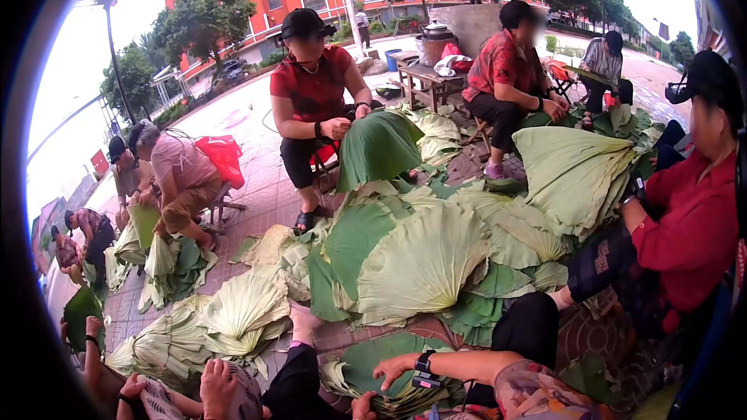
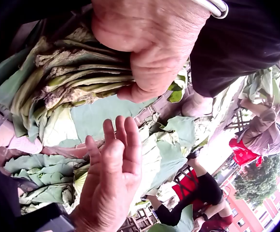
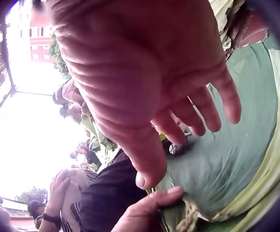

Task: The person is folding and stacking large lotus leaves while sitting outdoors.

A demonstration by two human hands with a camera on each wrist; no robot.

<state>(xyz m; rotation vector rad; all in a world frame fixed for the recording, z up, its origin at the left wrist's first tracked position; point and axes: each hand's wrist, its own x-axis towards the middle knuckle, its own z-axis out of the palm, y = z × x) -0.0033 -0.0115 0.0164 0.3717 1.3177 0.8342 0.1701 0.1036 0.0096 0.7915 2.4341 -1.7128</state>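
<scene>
Paved ground (image 1: 261,222); left hand (image 2: 147,41) gripping layered green leaves (image 2: 77,79) (ends browned, ragged)

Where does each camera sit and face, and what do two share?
Head: on the head, facing forward and down over leaf piles; own patterned sleeve, right hand and left hand low in frame.
Left wrist: on that wrist, facing a leaf stack, scene sideways; left hand large at top, right hand below.
Right wrist: on that wrist, looking past the right hand across a green leaf; left hand's thumb at bottom.
Shared: both wrist views show both hands.
</scene>
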